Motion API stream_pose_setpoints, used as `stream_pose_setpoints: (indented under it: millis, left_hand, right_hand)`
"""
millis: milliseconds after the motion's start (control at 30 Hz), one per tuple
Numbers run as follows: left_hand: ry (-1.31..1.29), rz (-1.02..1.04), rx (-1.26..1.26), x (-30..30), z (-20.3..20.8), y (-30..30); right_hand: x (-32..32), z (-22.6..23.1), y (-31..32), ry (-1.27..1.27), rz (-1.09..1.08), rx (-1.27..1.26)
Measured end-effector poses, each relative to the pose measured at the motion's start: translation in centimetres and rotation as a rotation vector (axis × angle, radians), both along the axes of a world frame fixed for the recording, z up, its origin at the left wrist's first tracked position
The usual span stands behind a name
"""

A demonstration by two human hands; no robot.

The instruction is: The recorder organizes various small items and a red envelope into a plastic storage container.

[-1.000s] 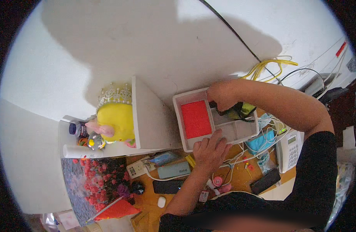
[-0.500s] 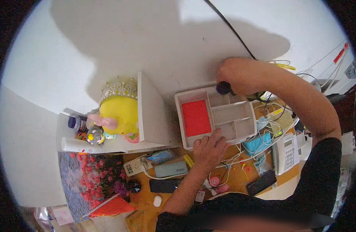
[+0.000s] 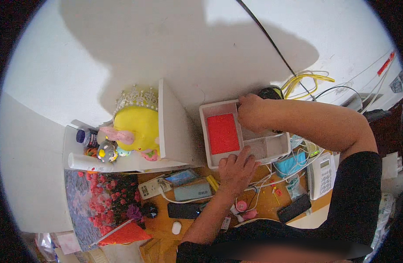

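Note:
A white divided organizer tray [image 3: 204, 133] stands against the wall, with a flat red rectangular piece [image 3: 223, 133] filling its left compartment. My left hand [image 3: 239, 171] rests across the tray's near rim, its fingers stretched and slightly spread. Over the far middle compartments reaches my right hand [image 3: 252, 115], fingers curled downward. What it holds, if anything, is hidden beneath it. Just beyond the right wrist, a dark round object with a yellow-green stripe [image 3: 271, 92] lies behind the tray, partly covered by the forearm.
Left of the tray, a white shelf panel [image 3: 177, 122] borders plush toys and a crown [image 3: 136, 98]. A white desk phone [image 3: 322, 175], tangled cables and a blue pouch [image 3: 291, 164] crowd the right. Phones, a power strip [image 3: 154, 187] and a white earbud case [image 3: 176, 227] lie nearer.
My right hand has moved left and down into the tray's middle compartments. The dark round thing beside it earlier no longer shows there. My left hand stays at the near rim.

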State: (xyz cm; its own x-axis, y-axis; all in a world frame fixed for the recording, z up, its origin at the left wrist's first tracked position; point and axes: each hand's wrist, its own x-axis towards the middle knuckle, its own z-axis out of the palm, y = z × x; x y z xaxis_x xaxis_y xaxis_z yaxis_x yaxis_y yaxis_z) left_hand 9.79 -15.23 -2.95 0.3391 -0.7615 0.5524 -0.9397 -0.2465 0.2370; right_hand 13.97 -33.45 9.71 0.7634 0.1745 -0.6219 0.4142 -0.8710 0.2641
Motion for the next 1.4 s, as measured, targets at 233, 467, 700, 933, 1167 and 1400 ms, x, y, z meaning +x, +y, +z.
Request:
stream_pose_setpoints:
  millis: [233, 467, 700, 933, 1167, 1400]
  left_hand:
    - [-0.008, 0.009, 0.025, -0.3, -0.5, -0.1]
    - [-0.072, -0.011, -0.037, 0.0, -0.3, -0.2]
    - [-0.077, -0.013, -0.032, 0.1, -0.3, 0.0]
    - [-0.040, -0.009, -0.017, 0.0, -0.3, -0.1]
    - [-0.024, -0.008, 0.015, -0.1, 0.0, -0.4]
    - [-0.062, -0.003, -0.038, -0.1, -0.3, -0.2]
  right_hand:
    - [0.8, -0.4, 0.9, 0.084, -0.123, 0.003]
    - [0.6, -1.3, 0.1, 0.050, -0.129, 0.013]
    - [0.1, -0.9, -1.4, -0.064, -0.268, 0.213]
    - [-2.9, 1.9, -4.6, -0.307, -0.753, 0.897]
    - [-3.4, -0.9, -4.1, -0.596, -0.591, 0.792]
    - [-2.2, -0.8, -3.0, -0.282, -0.552, 0.633]
